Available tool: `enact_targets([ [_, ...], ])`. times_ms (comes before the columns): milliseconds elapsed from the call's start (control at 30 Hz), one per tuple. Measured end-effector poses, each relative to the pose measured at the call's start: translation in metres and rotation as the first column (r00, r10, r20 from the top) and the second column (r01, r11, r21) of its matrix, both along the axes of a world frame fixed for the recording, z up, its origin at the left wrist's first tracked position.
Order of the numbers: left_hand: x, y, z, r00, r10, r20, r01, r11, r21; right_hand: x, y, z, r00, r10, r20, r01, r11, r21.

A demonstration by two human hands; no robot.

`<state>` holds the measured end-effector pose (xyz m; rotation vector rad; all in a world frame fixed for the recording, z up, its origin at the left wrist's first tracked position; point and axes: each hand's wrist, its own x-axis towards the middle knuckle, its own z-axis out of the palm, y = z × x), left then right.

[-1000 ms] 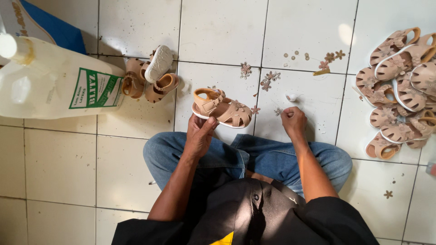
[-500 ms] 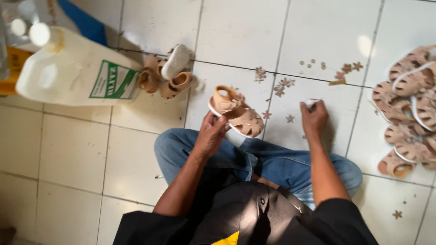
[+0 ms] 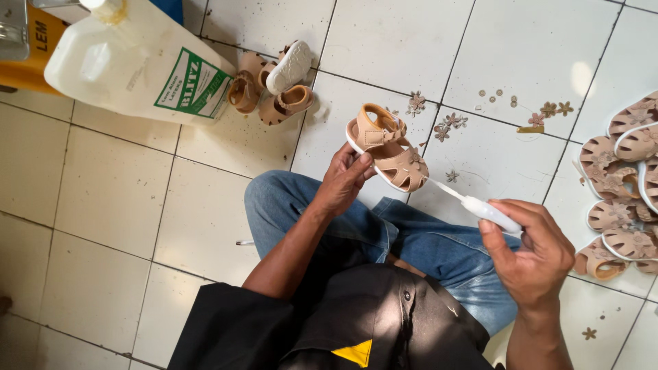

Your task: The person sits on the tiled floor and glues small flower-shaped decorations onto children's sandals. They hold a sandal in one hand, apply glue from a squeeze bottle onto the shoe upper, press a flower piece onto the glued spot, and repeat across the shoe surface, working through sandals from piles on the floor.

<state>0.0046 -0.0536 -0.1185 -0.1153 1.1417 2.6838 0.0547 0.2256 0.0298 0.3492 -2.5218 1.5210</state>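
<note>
In the head view, a large translucent plastic jug (image 3: 130, 65) with a green label lies tilted in the upper left of the frame, filled with a pale milky liquid; its top is cut off by the upper edge, and behind it an orange container (image 3: 27, 65) shows only in part, its contents not visible; just right of the jug a small cluster of tan sandals (image 3: 274, 85) sits on the white tiled floor (image 3: 103, 205), one turned sole-up. At the right edge a pile of tan sandals (image 3: 624, 185) is cut off by the frame, so its full extent cannot be told; small flower-shaped trims (image 3: 449, 123) lie scattered on the tiles in the upper centre, too small to make out in detail. The person's torso in a black garment fills the lower centre, with blue jeans (image 3: 418, 240) across the middle, hiding the floor beneath. The left hand (image 3: 343, 181), arm reaching up from the lower centre, is closed on the sole edge of a small tan child's sandal (image 3: 391, 154), holding it in the air at the centre of the frame, strap end tilted upward. The right hand (image 3: 531, 250), at the right of centre, is curled around a white glue applicator (image 3: 490, 212); its thin nozzle points up-left and its tip meets the toe end of the sandal.
</note>
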Motion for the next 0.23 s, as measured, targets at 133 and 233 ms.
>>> enact_targets([
  [133,0.004,-0.001,-0.005,1.000,0.000,-0.019,0.000,1.000,-0.001,0.005,-0.003,0.008,0.981,0.028,-0.194,0.031,0.955,0.294],
  [233,0.007,-0.002,-0.014,0.999,0.002,0.036,-0.001,1.000,-0.015,0.004,-0.004,0.006,0.978,0.056,-0.200,0.015,0.942,0.334],
])
